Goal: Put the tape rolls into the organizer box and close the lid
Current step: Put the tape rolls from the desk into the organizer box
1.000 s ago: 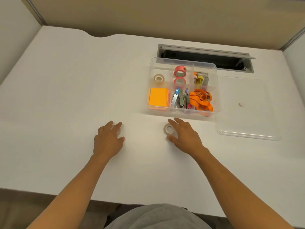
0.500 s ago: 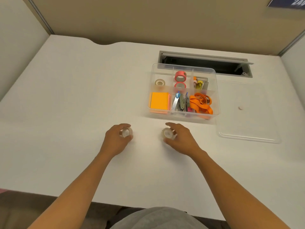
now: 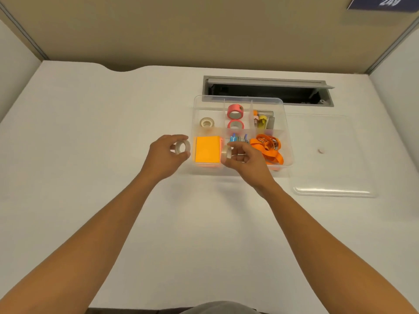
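Note:
A clear organizer box (image 3: 286, 132) stands open on the white desk. My left hand (image 3: 163, 158) holds a clear tape roll (image 3: 182, 146) just left of the box's front left corner. My right hand (image 3: 243, 162) holds a second clear tape roll (image 3: 226, 152) over the box's front edge, beside the orange sticky notes (image 3: 206, 149). Inside the box lie a whitish tape roll (image 3: 206, 122) at the back left and two pink tape rolls (image 3: 235, 111) (image 3: 235, 124) in the middle back compartment. The clear lid (image 3: 328, 155) lies flat to the right of the box.
An open cable slot (image 3: 267, 90) runs behind the box. The box also holds orange scissors (image 3: 268, 147), clips and small items (image 3: 263, 120). Partition walls enclose the desk on the back, left and right. A small white knob (image 3: 320, 151) sits on the lid.
Both hands have lifted their clear tape rolls off the desk and moved forward toward the box. The camera view has tilted up slightly.

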A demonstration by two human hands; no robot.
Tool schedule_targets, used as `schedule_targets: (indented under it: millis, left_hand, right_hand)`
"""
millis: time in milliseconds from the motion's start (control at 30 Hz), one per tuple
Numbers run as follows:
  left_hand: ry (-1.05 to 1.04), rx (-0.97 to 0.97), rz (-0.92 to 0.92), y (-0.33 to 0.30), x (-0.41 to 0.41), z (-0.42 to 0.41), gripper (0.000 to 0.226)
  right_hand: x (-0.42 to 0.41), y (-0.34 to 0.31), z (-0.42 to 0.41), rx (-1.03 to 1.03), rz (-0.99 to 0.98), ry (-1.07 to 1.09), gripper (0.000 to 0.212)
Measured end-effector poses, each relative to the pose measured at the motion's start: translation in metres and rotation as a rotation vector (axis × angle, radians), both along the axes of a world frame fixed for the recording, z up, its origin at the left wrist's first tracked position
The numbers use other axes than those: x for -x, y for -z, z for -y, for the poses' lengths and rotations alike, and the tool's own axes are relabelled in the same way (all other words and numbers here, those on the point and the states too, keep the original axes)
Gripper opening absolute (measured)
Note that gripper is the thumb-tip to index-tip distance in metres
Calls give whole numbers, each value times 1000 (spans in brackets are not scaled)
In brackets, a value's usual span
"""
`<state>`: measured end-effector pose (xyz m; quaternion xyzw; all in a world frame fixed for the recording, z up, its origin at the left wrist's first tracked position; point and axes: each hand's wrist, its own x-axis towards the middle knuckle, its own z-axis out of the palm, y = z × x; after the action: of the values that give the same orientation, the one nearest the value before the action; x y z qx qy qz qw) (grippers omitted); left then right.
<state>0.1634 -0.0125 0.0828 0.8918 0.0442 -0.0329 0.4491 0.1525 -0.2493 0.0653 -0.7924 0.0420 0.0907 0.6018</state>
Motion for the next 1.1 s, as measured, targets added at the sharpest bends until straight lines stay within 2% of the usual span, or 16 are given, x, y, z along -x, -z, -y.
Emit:
schedule_targets:
  millis: [300, 500, 633, 867, 1100]
  left_hand:
    - [191, -286, 41, -2, -104, 38, 45]
    - [211, -481, 6, 12, -162, 71, 51]
    - [206, -602, -19, 24, -189, 87, 48]
    - [170, -715, -56, 41, -207, 99, 37]
    - [144, -685, -82, 46, -206, 102, 34]
  right_hand:
    - [-45, 0, 0, 5, 6, 49, 41]
    - [-69, 6, 3, 52, 14, 82, 48]
    - [-84, 5, 6, 62, 32, 79, 50]
    - [-98, 4, 5, 111, 37, 71, 52]
    - [-101, 8, 3, 160, 49, 31, 52]
